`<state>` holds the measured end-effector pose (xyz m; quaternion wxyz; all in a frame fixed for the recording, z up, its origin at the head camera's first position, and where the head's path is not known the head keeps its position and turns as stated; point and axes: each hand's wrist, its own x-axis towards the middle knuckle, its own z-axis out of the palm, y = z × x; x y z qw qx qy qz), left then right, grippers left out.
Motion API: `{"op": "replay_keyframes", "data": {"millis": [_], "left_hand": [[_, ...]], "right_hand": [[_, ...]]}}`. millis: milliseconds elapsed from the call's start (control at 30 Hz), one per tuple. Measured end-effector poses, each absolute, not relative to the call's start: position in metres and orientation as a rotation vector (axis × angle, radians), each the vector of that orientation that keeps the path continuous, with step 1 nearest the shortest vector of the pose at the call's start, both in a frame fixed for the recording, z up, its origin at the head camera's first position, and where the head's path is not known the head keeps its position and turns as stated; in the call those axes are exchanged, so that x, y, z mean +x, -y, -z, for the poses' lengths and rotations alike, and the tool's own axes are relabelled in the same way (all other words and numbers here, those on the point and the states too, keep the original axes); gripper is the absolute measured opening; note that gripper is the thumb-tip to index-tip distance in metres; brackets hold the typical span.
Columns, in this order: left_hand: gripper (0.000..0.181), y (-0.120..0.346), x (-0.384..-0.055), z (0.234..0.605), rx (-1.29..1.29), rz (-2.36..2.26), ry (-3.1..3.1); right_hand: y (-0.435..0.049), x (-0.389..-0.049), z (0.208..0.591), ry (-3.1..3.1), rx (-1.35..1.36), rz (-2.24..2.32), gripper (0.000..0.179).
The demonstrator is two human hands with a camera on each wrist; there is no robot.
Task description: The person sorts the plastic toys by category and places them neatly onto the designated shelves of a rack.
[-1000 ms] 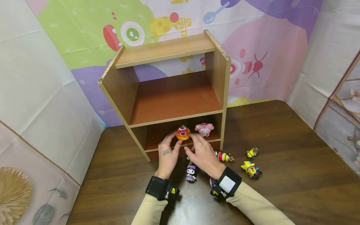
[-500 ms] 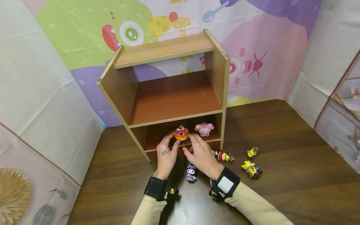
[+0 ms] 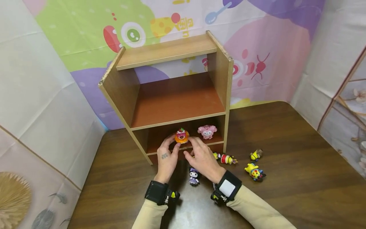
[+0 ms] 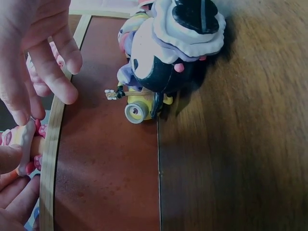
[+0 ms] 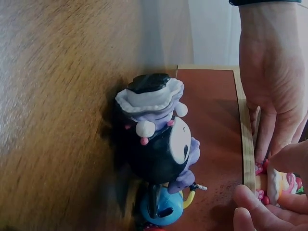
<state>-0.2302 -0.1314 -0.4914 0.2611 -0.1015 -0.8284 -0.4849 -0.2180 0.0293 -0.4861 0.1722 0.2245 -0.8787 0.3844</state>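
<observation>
On the lower shelf of the small wooden bookcase sits a bear figurine with a pink face and an orange skirt. My left hand pinches its left side between thumb and fingers. My right hand reaches in from the right, fingers fairly straight, with a fingertip at the figurine's side and the thumb apart from it. Farther right on that shelf stands a pink figurine. The left wrist view shows the bear figurine partly behind my fingers; the right wrist view also shows the bear figurine between both hands.
A black and purple figurine stands before the bookcase. A minion figurine with a guitar is near it. To the right lie a red and yellow figurine, a small yellow figurine and a yellow and blue figurine.
The bear figurine has shifted slightly left along the shelf, and both hands have moved with it. The pink figurine and those on the table stay where they were.
</observation>
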Motion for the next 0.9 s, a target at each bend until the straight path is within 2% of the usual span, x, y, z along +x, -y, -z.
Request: {"op": "replay_keyframes", "data": {"millis": [400,567,733,900], "left_hand": [[0.036,0.133,-0.228,0.492,-0.302,1.335,2.217],[0.043,0.133,-0.229,0.491,-0.321,1.348,2.214],[0.051,0.137,-0.226,0.492,-0.289,1.401,2.250],[0.051,0.144,-0.221,0.489,-0.282,1.409,2.220]], "right_hand": [[-0.028,-0.216,0.486,2.486,0.618,-1.134,0.051],[-0.032,-0.212,0.487,2.472,0.600,-1.122,0.053],[-0.041,-0.207,0.485,2.481,0.562,-1.098,0.053],[-0.061,-0.201,0.481,2.510,0.533,-1.049,0.051]]}}
